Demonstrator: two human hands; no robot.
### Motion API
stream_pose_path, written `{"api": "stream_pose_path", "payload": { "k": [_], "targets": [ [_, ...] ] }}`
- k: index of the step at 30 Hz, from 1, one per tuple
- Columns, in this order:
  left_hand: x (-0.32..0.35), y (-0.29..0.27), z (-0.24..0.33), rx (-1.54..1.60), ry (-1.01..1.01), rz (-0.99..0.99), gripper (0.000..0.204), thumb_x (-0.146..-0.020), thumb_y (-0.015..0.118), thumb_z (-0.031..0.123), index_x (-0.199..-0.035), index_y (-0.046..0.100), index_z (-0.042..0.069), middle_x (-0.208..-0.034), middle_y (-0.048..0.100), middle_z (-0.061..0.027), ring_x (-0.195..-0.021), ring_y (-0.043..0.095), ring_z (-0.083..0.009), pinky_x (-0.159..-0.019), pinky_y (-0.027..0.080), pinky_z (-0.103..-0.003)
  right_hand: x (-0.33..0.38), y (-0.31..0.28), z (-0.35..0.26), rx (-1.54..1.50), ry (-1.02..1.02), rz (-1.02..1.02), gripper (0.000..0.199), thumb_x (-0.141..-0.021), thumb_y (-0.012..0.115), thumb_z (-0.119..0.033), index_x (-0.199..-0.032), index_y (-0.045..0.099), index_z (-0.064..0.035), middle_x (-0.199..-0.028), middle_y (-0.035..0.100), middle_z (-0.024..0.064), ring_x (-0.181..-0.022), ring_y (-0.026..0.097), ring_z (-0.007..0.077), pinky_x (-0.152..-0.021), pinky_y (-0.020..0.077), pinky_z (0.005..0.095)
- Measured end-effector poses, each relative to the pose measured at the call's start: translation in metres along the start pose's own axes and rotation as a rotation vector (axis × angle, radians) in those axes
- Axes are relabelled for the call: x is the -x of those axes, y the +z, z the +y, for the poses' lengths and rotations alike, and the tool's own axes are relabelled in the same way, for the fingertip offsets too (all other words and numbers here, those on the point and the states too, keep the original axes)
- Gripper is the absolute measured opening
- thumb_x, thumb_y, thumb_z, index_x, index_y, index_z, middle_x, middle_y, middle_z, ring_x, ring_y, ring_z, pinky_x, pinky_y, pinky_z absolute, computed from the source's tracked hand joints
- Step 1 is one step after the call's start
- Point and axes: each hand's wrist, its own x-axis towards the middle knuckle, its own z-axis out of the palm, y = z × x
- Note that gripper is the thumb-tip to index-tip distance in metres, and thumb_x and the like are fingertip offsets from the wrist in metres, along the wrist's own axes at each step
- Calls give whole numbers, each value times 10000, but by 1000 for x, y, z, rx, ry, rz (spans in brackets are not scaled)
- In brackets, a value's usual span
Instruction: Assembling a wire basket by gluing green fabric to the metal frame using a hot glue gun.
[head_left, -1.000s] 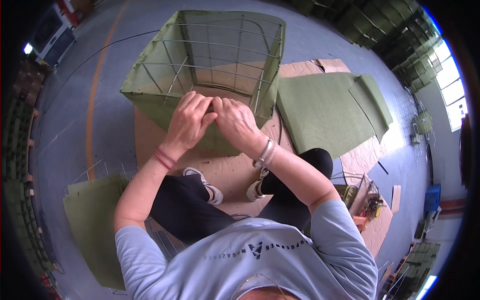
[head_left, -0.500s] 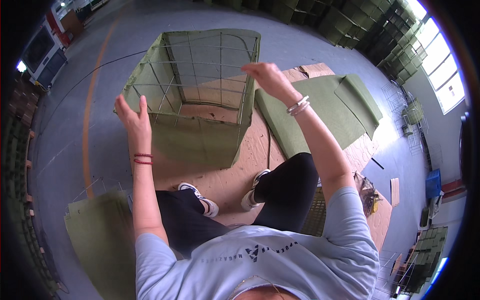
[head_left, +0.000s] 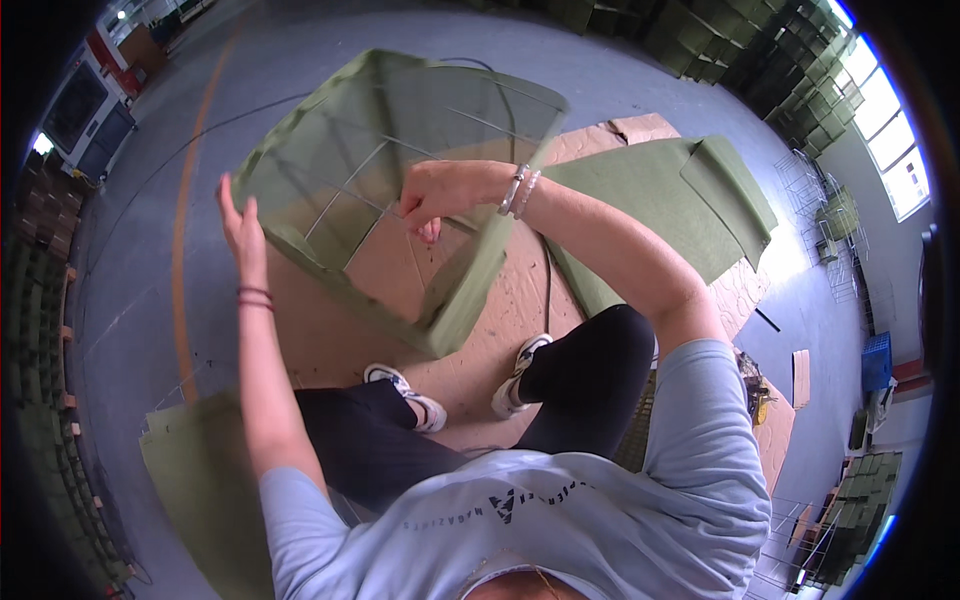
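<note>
A green fabric box on a wire frame [head_left: 345, 285] is tilted and turned in front of me, with its wire-crossed side toward me and its edges slightly blurred. My left hand [head_left: 242, 225] is at its left corner; the fingers point up, apart from the thumb, and the palm rests against the edge. My right hand [head_left: 445, 195] reaches across the box's near side. Its fingers curl closed round the wire grid, though the wire inside them is mostly hidden.
Brown cardboard [head_left: 470, 400] lies under the box and my feet. Green fabric sheets [head_left: 640, 215] spread to the right, and more green sheets [head_left: 205, 490] are at lower left. A dark cable [head_left: 548, 290] runs beside the box. Wire frames [head_left: 815, 215] lie by the right wall.
The box has rotated and tilted, its near corner swinging down. My right hand has moved left and down from the box's right edge onto the wires. My left hand has shifted slightly left.
</note>
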Motion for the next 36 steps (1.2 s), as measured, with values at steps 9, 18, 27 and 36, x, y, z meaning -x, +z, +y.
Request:
{"api": "stream_pose_path", "payload": {
  "k": [9, 18, 27, 36],
  "targets": [
    [1, -31, 96, 41, 73, -14, 286, -985, 623, 171, -1202, 657, -12, -1159, 692, -139, -1042, 669, -255, -912, 509, -304, 72, 29, -54, 378, -164, 1014, 203, -949, 595, -119, -1001, 720, 32, -941, 735, 157, -810, 711, 224, -735, 551, 356],
    [242, -88, 184, -357, 792, -224, 240, -803, 777, 106, -1037, 768, 55, -1049, 648, -47, -935, 594, -186, -775, 491, -334, 132, 194, -16, 862, -659, 815, 334, -763, 687, -97, -1079, 732, 1, -1228, 652, 136, -1147, 649, 286, -978, 534, 409],
    [198, -59, 219, -220, 380, -217, 382, -748, 817, 154, -1110, 741, 58, -1054, 655, -36, -928, 594, -238, -814, 456, -390, 90, 157, -44, 704, -409, 978, 443, -776, 738, -129, -1192, 659, -1, -1136, 660, 113, -1075, 626, 261, -972, 485, 443],
    [125, -47, 220, -51, 116, -844, 137, -799, 742, 86, -871, 693, -20, -843, 649, -111, -835, 574, -276, -751, 471, -382, 68, 109, -62, 176, -113, 519, 96, -833, 695, -79, -888, 669, -5, -850, 656, 131, -847, 630, 333, -775, 495, 410]
  ]
}}
